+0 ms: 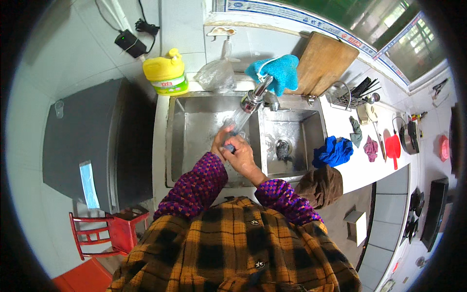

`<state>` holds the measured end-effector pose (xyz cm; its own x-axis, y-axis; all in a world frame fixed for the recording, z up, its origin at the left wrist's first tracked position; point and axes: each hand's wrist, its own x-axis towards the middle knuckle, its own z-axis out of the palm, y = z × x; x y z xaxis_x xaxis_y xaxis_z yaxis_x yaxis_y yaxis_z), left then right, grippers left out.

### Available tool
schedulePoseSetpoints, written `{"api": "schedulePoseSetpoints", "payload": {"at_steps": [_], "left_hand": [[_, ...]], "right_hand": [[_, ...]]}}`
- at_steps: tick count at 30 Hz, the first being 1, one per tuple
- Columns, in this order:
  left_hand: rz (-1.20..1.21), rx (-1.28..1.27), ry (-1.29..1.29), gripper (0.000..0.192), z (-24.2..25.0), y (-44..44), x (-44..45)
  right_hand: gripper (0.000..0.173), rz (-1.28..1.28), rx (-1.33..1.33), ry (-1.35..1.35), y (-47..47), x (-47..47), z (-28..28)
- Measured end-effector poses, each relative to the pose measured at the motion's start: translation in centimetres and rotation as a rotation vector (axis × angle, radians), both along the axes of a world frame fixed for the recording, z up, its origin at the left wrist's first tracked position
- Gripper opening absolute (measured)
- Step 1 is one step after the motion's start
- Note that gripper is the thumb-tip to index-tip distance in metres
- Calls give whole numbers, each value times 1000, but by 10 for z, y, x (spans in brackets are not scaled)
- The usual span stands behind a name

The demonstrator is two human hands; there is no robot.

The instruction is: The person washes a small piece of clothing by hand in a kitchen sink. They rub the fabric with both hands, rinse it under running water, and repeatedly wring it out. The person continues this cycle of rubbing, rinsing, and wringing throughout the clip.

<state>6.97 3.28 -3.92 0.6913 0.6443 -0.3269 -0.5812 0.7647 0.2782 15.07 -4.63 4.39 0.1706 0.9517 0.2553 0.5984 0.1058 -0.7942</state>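
Both hands are together over the larger basin of a stainless steel double sink, under water running from a chrome faucet. My right hand is curled around a small blue-grey item; its kind is unclear because the fingers cover most of it. My left hand cups the same item from the other side, its fingertips in the stream. A bright blue cloth hangs over the faucet's upper part. In the smaller basin, a dark wad lies in the drain strainer.
Behind the sink are a yellow detergent jug, a plastic bag and a wooden cutting board. On the right counter lie a blue cloth, smaller rags and a red ladle. A brown cloth hangs over the front edge.
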Motion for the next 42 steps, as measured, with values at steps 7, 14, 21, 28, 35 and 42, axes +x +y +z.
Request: {"api": "schedulePoseSetpoints", "payload": {"at_steps": [7, 14, 21, 28, 35, 42], "left_hand": [[118, 1065, 823, 24, -11, -6, 32], [450, 895, 753, 28, 24, 1, 77], [258, -111, 242, 31, -2, -13, 63], [94, 49, 520, 21, -41, -33, 1], [197, -58, 787, 30, -41, -37, -31], [215, -138, 506, 71, -2, -37, -16]], "right_hand": [[22, -159, -16, -225, 44, 43, -28], [22, -164, -282, -493, 113, 108, -26], [26, -2, -294, 295, 147, 158, -2], [23, 11, -71, 750, 124, 149, 9], [17, 67, -51, 907, 99, 137, 24], [12, 114, -251, 1113, 61, 102, 23]]}}
